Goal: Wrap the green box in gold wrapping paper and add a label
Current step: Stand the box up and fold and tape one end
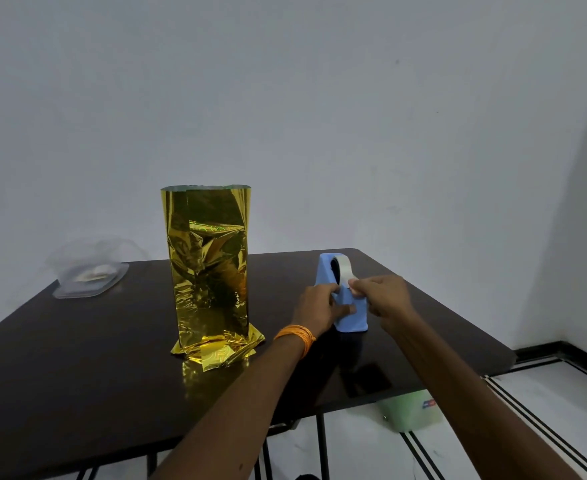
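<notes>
The gold wrapping paper [209,268] hides the box entirely. What lies in the clear plastic container [87,293] is too blurred to tell.

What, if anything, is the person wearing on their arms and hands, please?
Both forearms are bare, with no sleeves in view. The left hand has a bundle of orange threads wound round its wrist. The right hand wears nothing, and neither hand is gloved.
</notes>
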Action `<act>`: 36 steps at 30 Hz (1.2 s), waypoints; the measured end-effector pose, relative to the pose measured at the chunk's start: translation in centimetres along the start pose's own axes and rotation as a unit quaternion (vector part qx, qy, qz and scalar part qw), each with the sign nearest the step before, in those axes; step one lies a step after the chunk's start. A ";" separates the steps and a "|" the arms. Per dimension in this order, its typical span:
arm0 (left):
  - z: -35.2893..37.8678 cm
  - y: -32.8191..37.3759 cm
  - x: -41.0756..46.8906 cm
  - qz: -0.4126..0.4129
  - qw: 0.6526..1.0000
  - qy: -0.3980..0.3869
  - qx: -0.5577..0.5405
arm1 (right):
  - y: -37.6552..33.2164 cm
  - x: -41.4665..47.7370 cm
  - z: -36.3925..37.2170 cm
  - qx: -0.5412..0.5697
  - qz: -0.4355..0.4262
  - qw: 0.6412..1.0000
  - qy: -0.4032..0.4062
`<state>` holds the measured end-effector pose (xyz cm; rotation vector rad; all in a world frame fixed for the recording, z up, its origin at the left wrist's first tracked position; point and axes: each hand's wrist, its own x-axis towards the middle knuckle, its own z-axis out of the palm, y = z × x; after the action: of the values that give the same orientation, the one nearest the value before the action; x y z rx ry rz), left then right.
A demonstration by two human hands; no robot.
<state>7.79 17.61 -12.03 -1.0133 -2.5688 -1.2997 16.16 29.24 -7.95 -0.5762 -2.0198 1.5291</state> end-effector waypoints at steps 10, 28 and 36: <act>0.3 -0.4 -0.3 0.003 1.000 0.012 -0.027 | 2.4 -1.0 0.1 -0.062 -0.031 0.997 0.036; -13.2 4.8 -4.2 0.129 0.949 0.268 0.103 | -7.9 -4.1 2.0 0.037 -0.175 0.976 -0.124; -24.6 6.9 -6.0 0.133 0.869 0.457 0.135 | -13.4 -4.1 9.1 0.120 -0.211 0.945 -0.219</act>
<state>11.50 -0.95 6.20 -0.4778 -1.7317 -0.9626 13.18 16.44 2.33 0.3088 -2.0394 1.6904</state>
